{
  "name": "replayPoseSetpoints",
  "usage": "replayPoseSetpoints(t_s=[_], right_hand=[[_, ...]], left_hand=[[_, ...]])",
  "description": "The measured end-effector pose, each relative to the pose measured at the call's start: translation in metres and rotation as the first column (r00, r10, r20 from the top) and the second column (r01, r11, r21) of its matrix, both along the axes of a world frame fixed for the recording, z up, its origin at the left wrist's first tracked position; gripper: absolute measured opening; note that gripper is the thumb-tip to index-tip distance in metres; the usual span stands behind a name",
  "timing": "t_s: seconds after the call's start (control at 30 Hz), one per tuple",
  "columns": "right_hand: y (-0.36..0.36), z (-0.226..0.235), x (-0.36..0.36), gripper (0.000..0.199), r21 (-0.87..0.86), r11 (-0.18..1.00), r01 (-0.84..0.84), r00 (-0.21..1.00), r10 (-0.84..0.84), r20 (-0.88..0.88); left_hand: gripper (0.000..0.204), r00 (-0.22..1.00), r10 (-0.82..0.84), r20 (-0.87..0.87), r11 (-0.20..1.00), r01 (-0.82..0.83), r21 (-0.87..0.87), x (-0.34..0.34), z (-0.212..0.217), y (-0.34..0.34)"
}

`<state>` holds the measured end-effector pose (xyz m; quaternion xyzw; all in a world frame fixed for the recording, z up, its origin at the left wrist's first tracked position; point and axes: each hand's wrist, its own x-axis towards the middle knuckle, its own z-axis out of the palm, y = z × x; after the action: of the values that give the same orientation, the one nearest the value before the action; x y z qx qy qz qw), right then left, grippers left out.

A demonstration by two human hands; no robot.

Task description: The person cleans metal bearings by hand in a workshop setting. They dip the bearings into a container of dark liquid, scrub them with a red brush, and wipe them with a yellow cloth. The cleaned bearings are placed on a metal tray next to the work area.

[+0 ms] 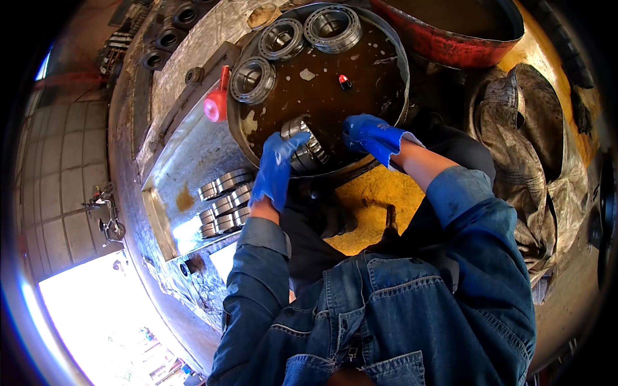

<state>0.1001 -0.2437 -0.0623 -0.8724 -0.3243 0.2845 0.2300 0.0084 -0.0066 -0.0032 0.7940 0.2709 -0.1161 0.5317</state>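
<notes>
My left hand, in a blue rubber glove, is closed on a roller bearing tilted on its side at the near left edge of a round metal basin. Brown liquid fills the basin. My right hand, also gloved in blue, is over the near right of the basin with its fingers curled; what they hold, if anything, is hidden. Along the basin's far left side lie three more bearings: one at the left, one in the middle, one at the back. A small red and black object is in the liquid.
Left of the basin, a metal tray holds rows of shiny bearing rings. A red round object with a handle stands at its far end. A red tub is at the back right, with a dirty canvas sack nearer.
</notes>
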Motion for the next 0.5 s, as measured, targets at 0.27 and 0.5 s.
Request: replayPoseSetpoints(t_s=[0.27, 0.5], right_hand=[[0.01, -0.015, -0.004, 0.031, 0.245, 0.965, -0.097, 0.995, 0.095, 0.019], [0.032, -0.001, -0.013, 0.039, 0.195, 0.973, 0.126, 0.96, -0.07, -0.27]], left_hand=[[0.053, 0.995, 0.037, 0.089, 0.947, -0.006, -0.322, 0.005, 0.01, -0.004], [0.061, 0.965, 0.261, 0.005, 0.936, -0.254, 0.242, -0.01, 0.001, -0.026]])
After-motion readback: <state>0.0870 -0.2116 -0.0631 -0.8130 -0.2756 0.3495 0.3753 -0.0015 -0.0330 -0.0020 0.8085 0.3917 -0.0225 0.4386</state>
